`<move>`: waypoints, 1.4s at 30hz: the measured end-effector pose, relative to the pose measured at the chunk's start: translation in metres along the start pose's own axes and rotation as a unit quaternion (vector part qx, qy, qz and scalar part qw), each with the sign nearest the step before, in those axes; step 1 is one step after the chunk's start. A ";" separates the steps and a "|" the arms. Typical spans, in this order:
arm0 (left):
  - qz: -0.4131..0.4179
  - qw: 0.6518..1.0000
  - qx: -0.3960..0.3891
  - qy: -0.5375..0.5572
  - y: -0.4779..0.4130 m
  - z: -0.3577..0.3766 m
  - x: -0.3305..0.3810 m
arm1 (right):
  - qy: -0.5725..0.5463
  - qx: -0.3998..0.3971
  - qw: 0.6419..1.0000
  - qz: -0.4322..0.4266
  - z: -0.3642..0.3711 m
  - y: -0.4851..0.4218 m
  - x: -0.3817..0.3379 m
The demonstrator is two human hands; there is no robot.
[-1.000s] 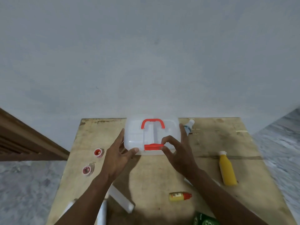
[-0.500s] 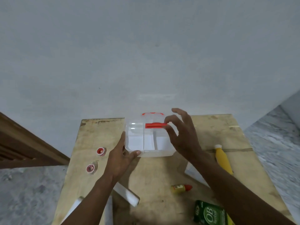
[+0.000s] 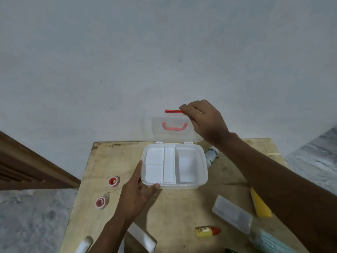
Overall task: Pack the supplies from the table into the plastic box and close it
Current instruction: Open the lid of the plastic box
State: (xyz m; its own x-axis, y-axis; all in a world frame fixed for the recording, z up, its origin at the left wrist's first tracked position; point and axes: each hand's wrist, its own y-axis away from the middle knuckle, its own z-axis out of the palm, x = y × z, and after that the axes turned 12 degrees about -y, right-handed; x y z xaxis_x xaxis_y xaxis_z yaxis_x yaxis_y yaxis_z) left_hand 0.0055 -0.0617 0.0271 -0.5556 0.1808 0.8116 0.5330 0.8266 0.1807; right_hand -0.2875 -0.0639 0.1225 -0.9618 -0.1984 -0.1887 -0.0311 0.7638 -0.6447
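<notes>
Here the translucent, round-cornered plastic box (image 3: 182, 186), split inside by white dividers, sits open at the 12 o'clock end of the scuffed wooden table (image 3: 182, 207), its clear lid (image 3: 155, 128) upright on two hinges. The right hand (image 3: 206, 121) pinches the lid's top edge beside the red latch (image 3: 174, 111), fingers curled. The left hand (image 3: 135, 194) lies with straight fingers against the box's wall at 8 o'clock, thumb touching the front corner, gripping nothing.

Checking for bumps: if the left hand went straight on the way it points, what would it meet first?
The box, at its near left corner; the left hand seems to touch it.
</notes>
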 end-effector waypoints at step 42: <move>0.058 0.993 -0.037 -0.099 -0.011 0.000 0.009 | 0.039 -0.297 0.826 0.477 -0.076 0.213 -0.160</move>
State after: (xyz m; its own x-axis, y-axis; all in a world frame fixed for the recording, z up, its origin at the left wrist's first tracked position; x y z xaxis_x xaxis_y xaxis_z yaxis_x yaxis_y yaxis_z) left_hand -0.0055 -0.0686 0.0325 -0.5992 0.3793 0.7051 0.6418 0.7540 0.1397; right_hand -0.1613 0.1772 0.0714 -0.6397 0.6905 -0.3375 0.6456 0.7210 0.2515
